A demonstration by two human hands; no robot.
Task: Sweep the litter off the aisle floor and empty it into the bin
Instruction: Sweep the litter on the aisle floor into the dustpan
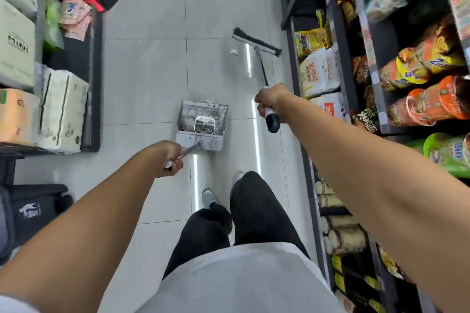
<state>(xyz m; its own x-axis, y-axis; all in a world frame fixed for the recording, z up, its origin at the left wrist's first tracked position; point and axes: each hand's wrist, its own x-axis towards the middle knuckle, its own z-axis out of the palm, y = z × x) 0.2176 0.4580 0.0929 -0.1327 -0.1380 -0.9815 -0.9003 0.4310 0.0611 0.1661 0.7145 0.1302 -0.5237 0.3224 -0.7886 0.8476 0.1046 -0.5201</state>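
Note:
A small white scrap of litter (233,52) lies on the grey tiled aisle floor, just left of the broom head (256,42). The broom has black bristles on a pale bar and a thin handle running back to my right hand (268,101), which grips it near its dark end cap. My left hand (170,159) holds the metal handle of a white, dirty dustpan (202,122). The dustpan stands on the floor ahead of my feet, its mouth facing away from me. A dark bin (33,211) stands at the lower left.
Shelves of snack bags and instant noodle cups (417,78) line the right side. Boxes and tissue packs (61,109) fill low shelves on the left. The aisle floor (152,71) runs straight ahead between them. My legs and grey shoes are below the dustpan.

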